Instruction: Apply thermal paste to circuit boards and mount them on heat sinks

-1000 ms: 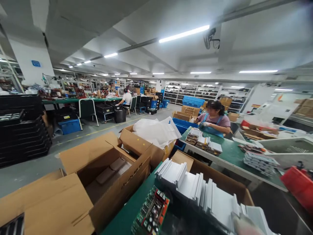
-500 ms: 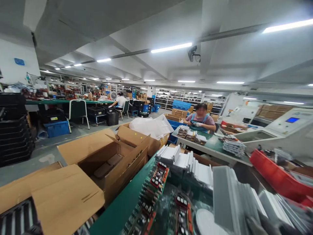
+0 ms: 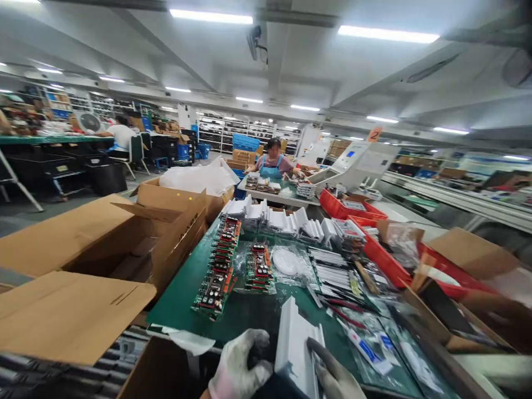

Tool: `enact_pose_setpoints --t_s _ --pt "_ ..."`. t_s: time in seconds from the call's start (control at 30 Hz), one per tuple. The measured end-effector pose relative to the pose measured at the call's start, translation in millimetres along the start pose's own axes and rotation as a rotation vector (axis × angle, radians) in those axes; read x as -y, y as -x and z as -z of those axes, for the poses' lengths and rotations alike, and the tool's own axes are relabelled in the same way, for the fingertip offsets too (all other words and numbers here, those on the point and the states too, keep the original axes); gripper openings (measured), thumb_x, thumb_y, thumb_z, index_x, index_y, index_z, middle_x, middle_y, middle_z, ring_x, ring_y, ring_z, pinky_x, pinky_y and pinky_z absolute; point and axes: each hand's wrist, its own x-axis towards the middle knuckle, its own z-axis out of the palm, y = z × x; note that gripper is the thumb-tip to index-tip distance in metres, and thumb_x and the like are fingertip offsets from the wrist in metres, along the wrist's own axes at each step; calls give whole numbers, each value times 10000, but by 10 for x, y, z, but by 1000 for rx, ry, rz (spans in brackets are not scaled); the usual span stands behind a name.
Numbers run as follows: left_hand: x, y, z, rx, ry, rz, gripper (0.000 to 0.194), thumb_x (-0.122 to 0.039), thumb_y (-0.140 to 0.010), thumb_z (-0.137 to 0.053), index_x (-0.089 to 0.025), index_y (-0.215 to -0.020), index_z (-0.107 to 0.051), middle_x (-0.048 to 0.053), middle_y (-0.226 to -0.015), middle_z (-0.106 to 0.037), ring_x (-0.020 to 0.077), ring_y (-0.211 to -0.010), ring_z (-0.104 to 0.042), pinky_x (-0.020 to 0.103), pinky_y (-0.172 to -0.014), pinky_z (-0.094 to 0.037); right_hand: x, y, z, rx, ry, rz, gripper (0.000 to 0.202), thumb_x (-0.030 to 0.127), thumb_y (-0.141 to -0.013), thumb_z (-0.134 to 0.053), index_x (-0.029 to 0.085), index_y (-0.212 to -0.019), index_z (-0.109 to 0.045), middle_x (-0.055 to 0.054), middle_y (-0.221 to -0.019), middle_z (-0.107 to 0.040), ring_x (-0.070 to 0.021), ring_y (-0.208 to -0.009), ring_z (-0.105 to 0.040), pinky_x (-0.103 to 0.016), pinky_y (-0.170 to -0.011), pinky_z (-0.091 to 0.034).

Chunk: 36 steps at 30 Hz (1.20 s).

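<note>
Here, profile (image 3: 296,341) in right hand (image 3: 336,372)

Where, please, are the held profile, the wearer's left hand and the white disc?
Held profile (image 3: 297,342), head view: white upper face.
Left hand (image 3: 236,360), head view: its gloved middle.
White disc (image 3: 285,260), head view: its top.

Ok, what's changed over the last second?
The view has swung right. The right hand, blurred at the lower right earlier, now clearly holds a white profile lower centre; the left hand has come into view close to the profile's left side. The circuit boards and open carton stay put.
</note>
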Motion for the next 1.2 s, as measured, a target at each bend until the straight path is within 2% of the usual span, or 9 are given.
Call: enact_pose_setpoints --t_s 0.23,0.33,0.4,0.47,0.6,0.77,0.87,0.97,1.2 --pt "-106 39 -13 -327 -600 -696 452 -441 -783 -687 -238 -1176 -597 76 -1135 -710 257 -1022 -662 383 -882 -508 366 97 -394 -91 -14 -51 584 354 -932 -380 114 -1455 -483 -150 -1302 -650 -274 -1258 -581 -352 -1038 -445" --pt "-83 23 -90 -341 -667 -772 381 -495 -833 -632 -245 -1121 -613 34 -1070 -725 236 -982 -657 389 -913 -441 438 144 -526 -41 -13 60 545 352 -921 -451 157 -1424 -527 -136 -1268 -674 -279 -1208 -618 -362 -1011 -463" --pt "-40 16 -168 -302 -667 -755 238 -398 -837 -626 -262 -1031 -623 -19 -931 -725 199 -866 -655 378 -898 -420 453 150 -515 -43 -10 147 466 305 -914 -466 183 -1340 -611 -113 -1257 -684 -260 -1209 -617 -346 -1027 -453" --pt "5 -3 -229 -274 -659 -725 138 -245 -810 -605 -270 -946 -616 -50 -806 -692 176 -758 -632 366 -855 -419 442 119 -394 -93 36 221 391 263 -910 -469 203 -1232 -683 -96 -1192 -713 -242 -1155 -647 -323 -1001 -468" --pt "41 -145 -173 -224 -635 -722 226 -95 -772 -507 -264 -885 -606 -49 -765 -677 174 -705 -619 346 -784 -425 323 -85 130 -281 256 289 265 213 -922 -492 221 -1055 -721 -61 -1001 -723 -195 -955 -695 -255 -851 -503" --pt "37 -476 51 -138 -604 -811 314 -36 -822 -420 -270 -902 -612 -64 -790 -698 144 -696 -644 314 -801 -433 21 -642 953 -398 465 155 144 167 -918 -562 168 -976 -694 -72 -1001 -711 -180 -953 -665 -246 -859 -480" --pt "1 -574 21 -195 -622 -805 284 -60 -874 -405 -257 -895 -609 -56 -800 -702 139 -714 -651 319 -828 -433 -164 -1075 1274 -383 536 77 122 167 -936 -583 166 -978 -699 -75 -1030 -707 -181 -976 -659 -278 -893 -485" --pt "-61 -583 -120 -294 -693 -784 269 -135 -928 -394 -250 -965 -633 -36 -866 -722 153 -785 -665 351 -878 -420 -295 -1489 1397 -326 606 14 107 225 -958 -616 156 -1005 -684 -58 -1066 -693 -186 -978 -660 -368 -913 -517" --pt "21 -603 -359 -245 -650 -793 304 -132 -972 -384 -258 -963 -661 -37 -849 -719 142 -799 -660 290 -807 -486 -390 -2017 1354 -228 772 -55 228 356 -963 -632 152 -1063 -659 -66 -1105 -670 -206 -998 -655 -418 -895 -546"
